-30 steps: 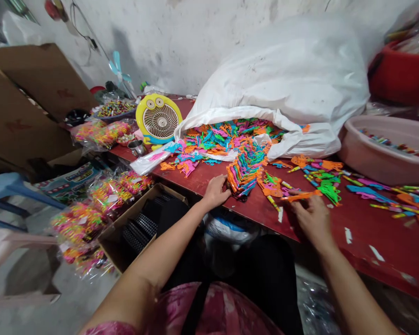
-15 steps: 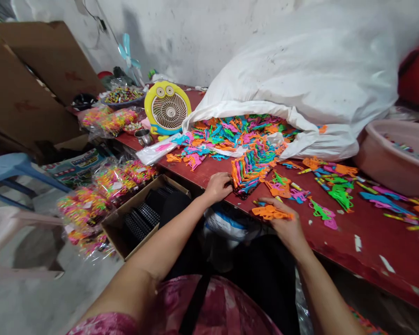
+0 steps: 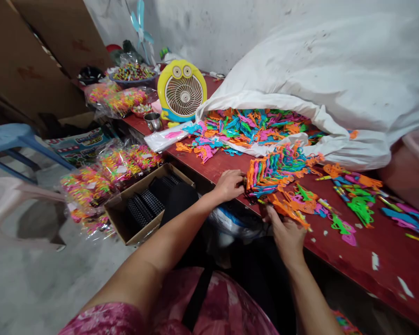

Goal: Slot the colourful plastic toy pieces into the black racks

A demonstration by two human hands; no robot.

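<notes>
A tight row of colourful plastic toys [image 3: 275, 170] stands in a black tray [image 3: 252, 199] at the table's front edge; only a little of the tray shows. My left hand [image 3: 229, 185] has its fingers curled against the tray's left end. Just right of the row, my right hand [image 3: 287, 235] is closed around an orange openwork plastic toy [image 3: 289, 210], its fingertips close to the tray's front corner. Part of that grip is hidden behind the hand. Loose toys with striped tubes [image 3: 342, 228] lie to the right.
Behind the row, a big white sack [image 3: 321, 70] spills more toys onto the red table [image 3: 356, 279]. A yellow fan [image 3: 184, 95] and a metal cup [image 3: 152, 122] stand left. Below is a carton [image 3: 125, 237] of black trays, beside bagged toys [image 3: 87, 190] and stools [image 3: 14, 139].
The view has shifted, so the table's things appear further right. My right hand has brought the orange toy in closer to the row. My left hand stays at the tray's end.
</notes>
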